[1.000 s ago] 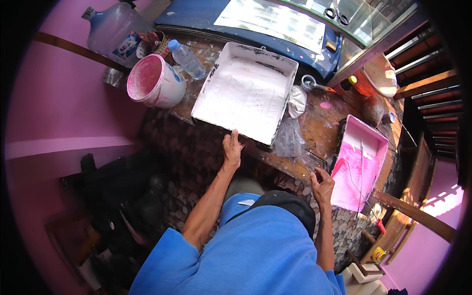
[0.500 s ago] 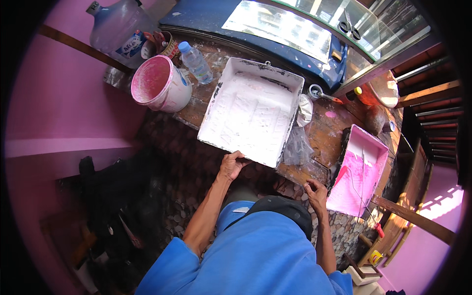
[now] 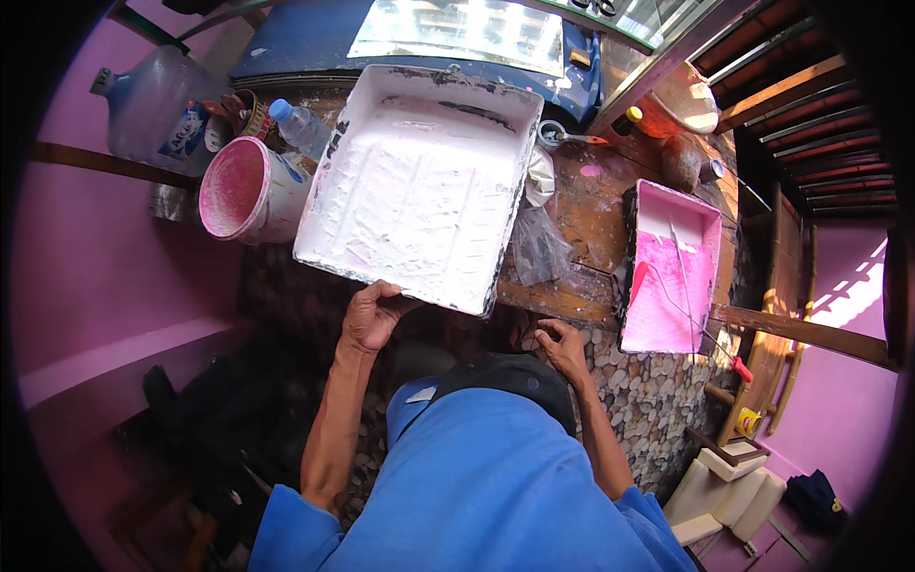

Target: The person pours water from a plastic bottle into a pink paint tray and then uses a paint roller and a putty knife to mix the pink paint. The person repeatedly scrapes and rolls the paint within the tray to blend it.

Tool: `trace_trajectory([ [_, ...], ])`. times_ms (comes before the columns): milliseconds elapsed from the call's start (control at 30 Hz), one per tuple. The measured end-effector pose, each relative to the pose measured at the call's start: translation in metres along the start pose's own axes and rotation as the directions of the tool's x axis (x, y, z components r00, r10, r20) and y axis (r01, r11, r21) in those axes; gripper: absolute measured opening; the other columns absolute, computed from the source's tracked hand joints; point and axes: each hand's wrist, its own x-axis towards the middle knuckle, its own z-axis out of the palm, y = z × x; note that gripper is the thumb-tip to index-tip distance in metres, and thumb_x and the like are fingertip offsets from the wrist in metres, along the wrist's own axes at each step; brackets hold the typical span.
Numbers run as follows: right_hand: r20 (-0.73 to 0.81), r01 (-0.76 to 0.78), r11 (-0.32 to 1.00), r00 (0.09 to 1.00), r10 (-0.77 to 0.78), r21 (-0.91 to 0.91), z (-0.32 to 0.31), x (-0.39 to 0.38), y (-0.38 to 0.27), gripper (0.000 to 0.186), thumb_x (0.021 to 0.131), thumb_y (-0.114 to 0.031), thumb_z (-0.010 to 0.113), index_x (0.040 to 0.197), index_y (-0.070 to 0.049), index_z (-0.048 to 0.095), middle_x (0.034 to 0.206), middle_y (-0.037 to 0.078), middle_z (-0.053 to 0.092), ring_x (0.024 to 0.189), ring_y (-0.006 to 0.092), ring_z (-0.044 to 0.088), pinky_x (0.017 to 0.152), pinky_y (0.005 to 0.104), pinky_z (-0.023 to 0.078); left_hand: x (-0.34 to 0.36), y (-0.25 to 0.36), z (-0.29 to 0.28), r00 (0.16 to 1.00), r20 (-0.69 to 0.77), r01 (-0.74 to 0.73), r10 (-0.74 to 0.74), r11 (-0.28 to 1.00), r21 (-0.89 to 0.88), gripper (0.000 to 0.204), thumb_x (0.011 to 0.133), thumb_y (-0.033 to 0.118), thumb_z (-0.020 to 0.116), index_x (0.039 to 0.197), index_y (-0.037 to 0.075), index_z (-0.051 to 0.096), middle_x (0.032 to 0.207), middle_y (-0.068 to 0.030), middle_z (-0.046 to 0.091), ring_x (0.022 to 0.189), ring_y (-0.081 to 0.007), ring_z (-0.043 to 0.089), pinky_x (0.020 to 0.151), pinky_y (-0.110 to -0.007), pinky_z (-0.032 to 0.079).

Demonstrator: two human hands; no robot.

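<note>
My left hand (image 3: 374,316) grips the near rim of a large paint tray (image 3: 419,191), thumb on top. White paint coats the tray's ribbed inside, and dark smears mark its edges. The near end of the tray juts past the table edge, and its left side hides part of a water bottle (image 3: 301,131) with a blue cap. My right hand (image 3: 564,348) hangs beside the table's front edge, fingers loosely curled in, with nothing visible in them. Nearest to it are a clear plastic bag (image 3: 540,250) and, farther right, a pink paint tray (image 3: 672,315) with a wire-handled roller (image 3: 688,276).
A pink-smeared bucket (image 3: 286,195) and a big water jug (image 3: 162,105) stand at the left. Behind the tray lies a blue panel (image 3: 295,43). A small cup (image 3: 550,133) with a brush sits on the wooden table (image 3: 581,205). A wooden rail (image 3: 810,332) crosses the right.
The white tray looks larger and closer, and overlaps the bottle more; my left hand has moved with it, keeping its grip. The whole view has shifted. My right hand keeps its curled shape.
</note>
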Motion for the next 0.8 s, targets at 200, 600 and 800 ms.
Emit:
trace_trajectory([
  [200,-0.014,-0.003,0.999,1.0,0.004,0.047,-0.028,0.001,0.014,0.032,0.082,-0.025,0.064,0.105,-0.003,0.067,0.087,0.013,0.07,0.081,0.0196,0.066,0.077,0.0321,0.05,-0.003,0.072,0.064,0.995,0.104,-0.011,0.01,1.0,0.012,0.039,0.078,-0.003,0.054,0.116,-0.007,0.051,0.114,-0.0185,0.059,0.105,-0.0325,0.059,0.097,-0.052,0.048],
  [600,-0.123,0.042,0.998,0.992,-0.036,0.051,-0.059,-0.006,0.04,0.03,0.081,-0.022,0.066,0.104,-0.002,0.067,0.088,0.012,0.07,0.08,0.019,0.066,0.076,0.031,0.05,0.04,0.085,0.126,0.985,0.108,-0.152,0.138,0.979,0.134,0.032,0.079,-0.004,0.055,0.11,-0.005,0.051,0.106,-0.0169,0.058,0.099,-0.032,0.058,0.091,-0.051,0.052],
  [800,-0.155,0.011,0.99,0.988,0.011,0.141,-0.059,-0.01,0.05,0.031,0.082,-0.021,0.066,0.104,0.0,0.067,0.084,0.011,0.069,0.074,0.0158,0.065,0.071,0.0296,0.051,0.067,0.036,0.053,0.998,0.048,-0.055,0.051,0.995,0.087,0.024,0.078,-0.002,0.054,0.102,-0.003,0.055,0.103,-0.0153,0.061,0.096,-0.0313,0.06,0.087,-0.051,0.053],
])
